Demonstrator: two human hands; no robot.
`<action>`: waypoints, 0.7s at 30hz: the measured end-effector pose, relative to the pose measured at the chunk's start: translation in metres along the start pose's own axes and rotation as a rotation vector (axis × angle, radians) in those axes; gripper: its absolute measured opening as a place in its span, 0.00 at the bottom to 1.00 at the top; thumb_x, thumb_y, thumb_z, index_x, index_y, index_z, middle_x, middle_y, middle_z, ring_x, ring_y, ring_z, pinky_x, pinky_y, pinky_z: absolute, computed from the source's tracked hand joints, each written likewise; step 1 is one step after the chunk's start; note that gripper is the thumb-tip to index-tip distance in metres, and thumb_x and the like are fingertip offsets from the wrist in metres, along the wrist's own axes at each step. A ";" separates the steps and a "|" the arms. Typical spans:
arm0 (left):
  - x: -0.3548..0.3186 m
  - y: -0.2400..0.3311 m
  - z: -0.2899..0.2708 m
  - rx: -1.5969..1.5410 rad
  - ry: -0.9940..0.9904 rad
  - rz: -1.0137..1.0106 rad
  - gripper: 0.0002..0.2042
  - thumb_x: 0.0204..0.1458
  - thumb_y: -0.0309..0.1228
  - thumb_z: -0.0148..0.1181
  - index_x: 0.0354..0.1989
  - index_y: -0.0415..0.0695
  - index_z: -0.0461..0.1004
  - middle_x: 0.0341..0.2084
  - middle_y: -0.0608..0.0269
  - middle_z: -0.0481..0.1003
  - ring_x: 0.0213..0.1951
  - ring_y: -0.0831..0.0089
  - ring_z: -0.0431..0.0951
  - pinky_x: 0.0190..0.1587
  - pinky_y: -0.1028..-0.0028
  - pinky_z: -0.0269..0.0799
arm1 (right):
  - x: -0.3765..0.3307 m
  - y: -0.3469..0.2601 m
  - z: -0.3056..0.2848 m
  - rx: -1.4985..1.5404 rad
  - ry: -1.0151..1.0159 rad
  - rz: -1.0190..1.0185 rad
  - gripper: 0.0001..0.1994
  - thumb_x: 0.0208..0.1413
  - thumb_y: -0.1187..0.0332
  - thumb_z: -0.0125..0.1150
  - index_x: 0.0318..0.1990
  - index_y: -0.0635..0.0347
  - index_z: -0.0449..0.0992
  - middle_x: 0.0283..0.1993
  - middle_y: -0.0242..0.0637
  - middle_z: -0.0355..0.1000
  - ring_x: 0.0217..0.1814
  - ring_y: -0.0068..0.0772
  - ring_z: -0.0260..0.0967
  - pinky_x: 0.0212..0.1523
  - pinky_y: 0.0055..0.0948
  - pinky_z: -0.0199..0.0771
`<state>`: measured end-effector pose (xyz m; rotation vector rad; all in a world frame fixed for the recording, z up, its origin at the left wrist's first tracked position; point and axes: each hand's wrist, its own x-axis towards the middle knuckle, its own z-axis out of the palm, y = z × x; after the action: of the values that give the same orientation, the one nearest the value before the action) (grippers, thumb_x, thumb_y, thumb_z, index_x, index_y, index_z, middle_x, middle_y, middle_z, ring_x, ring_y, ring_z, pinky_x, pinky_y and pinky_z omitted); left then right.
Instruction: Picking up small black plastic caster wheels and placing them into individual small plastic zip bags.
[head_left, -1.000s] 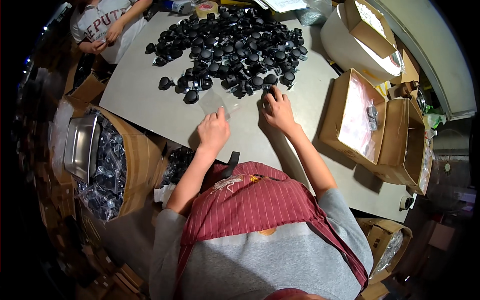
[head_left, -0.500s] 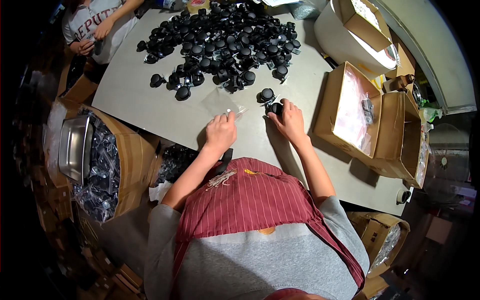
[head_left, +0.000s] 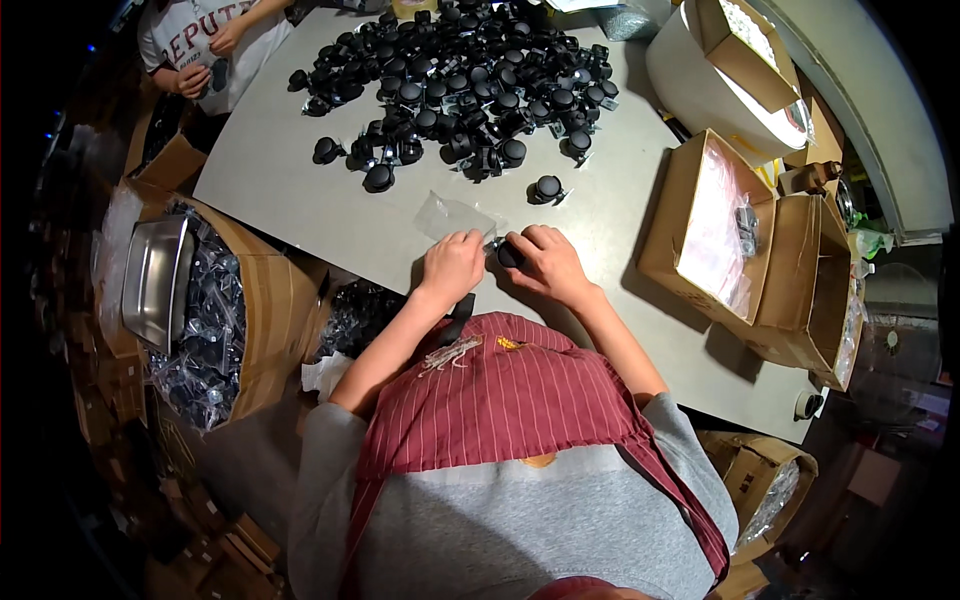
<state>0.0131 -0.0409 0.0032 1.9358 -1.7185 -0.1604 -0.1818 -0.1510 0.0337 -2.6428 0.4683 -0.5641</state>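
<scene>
My left hand (head_left: 455, 264) is closed on the edge of a clear plastic bag (head_left: 446, 214), which lies flat on the table beyond my knuckles. Close beside it, my right hand (head_left: 548, 266) grips a black caster wheel (head_left: 509, 254) at the mouth of the bag. Whether the caster's metal part is inside the bag I cannot tell. A single caster (head_left: 547, 189) rests on the table just beyond my right hand. Farther off spreads a big heap of black casters (head_left: 470, 95) with shiny metal plates.
Right of me on the grey table (head_left: 620, 220) stand a cardboard box (head_left: 660, 240) of clear bags and another open box (head_left: 790, 280). At left, a carton (head_left: 275, 330) holds bagged casters and a steel tray (head_left: 153, 285). Another person (head_left: 215, 50) works at the far left.
My right hand has taken one caster from beside the other and drawn it left and nearer, up to the bag. My left hand keeps hold of the bag.
</scene>
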 end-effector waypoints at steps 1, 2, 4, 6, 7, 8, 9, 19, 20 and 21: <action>-0.001 -0.001 0.002 -0.033 -0.003 -0.012 0.04 0.55 0.28 0.58 0.36 0.42 0.74 0.28 0.51 0.77 0.34 0.49 0.79 0.35 0.53 0.75 | 0.001 -0.001 -0.001 0.002 -0.001 -0.002 0.28 0.46 0.61 0.71 0.56 0.58 0.72 0.43 0.43 0.68 0.46 0.49 0.69 0.50 0.41 0.71; -0.002 -0.003 0.003 -0.066 -0.006 -0.025 0.05 0.55 0.27 0.57 0.38 0.41 0.73 0.29 0.50 0.78 0.34 0.48 0.79 0.35 0.52 0.74 | 0.002 -0.002 -0.003 -0.033 -0.034 -0.038 0.29 0.45 0.62 0.71 0.56 0.58 0.72 0.44 0.42 0.68 0.46 0.49 0.69 0.50 0.42 0.71; -0.002 -0.004 0.004 -0.075 -0.014 -0.032 0.05 0.55 0.26 0.57 0.39 0.41 0.73 0.30 0.50 0.78 0.35 0.48 0.80 0.36 0.52 0.75 | 0.004 -0.003 -0.004 -0.066 -0.068 -0.075 0.30 0.45 0.63 0.71 0.57 0.58 0.71 0.44 0.42 0.68 0.46 0.48 0.69 0.50 0.42 0.71; -0.003 -0.004 0.004 -0.084 -0.022 -0.036 0.05 0.56 0.25 0.57 0.40 0.41 0.72 0.31 0.50 0.79 0.36 0.48 0.80 0.37 0.52 0.75 | 0.006 -0.003 -0.004 -0.036 -0.088 -0.113 0.32 0.44 0.65 0.71 0.59 0.59 0.69 0.48 0.41 0.69 0.48 0.47 0.70 0.51 0.41 0.73; -0.003 -0.005 0.004 -0.103 -0.013 -0.025 0.06 0.56 0.24 0.56 0.41 0.41 0.72 0.31 0.50 0.79 0.36 0.48 0.80 0.38 0.53 0.75 | 0.007 -0.001 -0.004 -0.037 -0.087 -0.113 0.32 0.44 0.65 0.71 0.59 0.59 0.69 0.48 0.41 0.69 0.48 0.47 0.70 0.51 0.41 0.73; -0.002 -0.006 0.003 -0.122 -0.003 -0.013 0.07 0.56 0.24 0.56 0.42 0.41 0.72 0.31 0.50 0.79 0.37 0.48 0.80 0.38 0.53 0.76 | 0.007 0.001 -0.002 -0.009 -0.097 -0.134 0.32 0.45 0.66 0.70 0.60 0.60 0.69 0.51 0.42 0.70 0.50 0.46 0.71 0.52 0.40 0.74; -0.002 -0.006 0.003 -0.121 -0.002 -0.012 0.07 0.56 0.24 0.56 0.42 0.41 0.72 0.31 0.50 0.79 0.37 0.48 0.80 0.38 0.53 0.76 | 0.007 0.003 -0.001 0.018 -0.107 -0.155 0.32 0.45 0.67 0.70 0.61 0.61 0.68 0.53 0.42 0.70 0.51 0.46 0.71 0.53 0.39 0.76; -0.001 -0.016 -0.003 -0.215 0.015 -0.023 0.06 0.56 0.25 0.56 0.41 0.42 0.73 0.29 0.51 0.80 0.33 0.49 0.81 0.35 0.55 0.77 | 0.008 0.019 0.016 0.172 -0.111 -0.191 0.29 0.57 0.63 0.66 0.64 0.62 0.67 0.59 0.47 0.72 0.46 0.53 0.76 0.44 0.41 0.81; -0.001 -0.017 -0.004 -0.206 0.004 -0.044 0.05 0.55 0.25 0.57 0.40 0.42 0.73 0.27 0.51 0.80 0.31 0.49 0.81 0.33 0.55 0.77 | 0.009 0.017 0.016 0.167 -0.131 -0.127 0.28 0.59 0.61 0.65 0.64 0.62 0.67 0.57 0.47 0.73 0.43 0.54 0.76 0.41 0.43 0.80; 0.000 -0.017 -0.005 -0.205 0.005 -0.045 0.05 0.55 0.25 0.57 0.40 0.42 0.73 0.27 0.51 0.80 0.31 0.49 0.81 0.33 0.55 0.77 | 0.010 0.016 0.016 0.162 -0.150 -0.062 0.27 0.60 0.60 0.64 0.63 0.62 0.67 0.55 0.48 0.74 0.40 0.56 0.77 0.37 0.44 0.80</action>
<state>0.0300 -0.0387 -0.0005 1.8228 -1.5897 -0.3351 -0.1696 -0.1637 0.0169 -2.5273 0.2845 -0.4001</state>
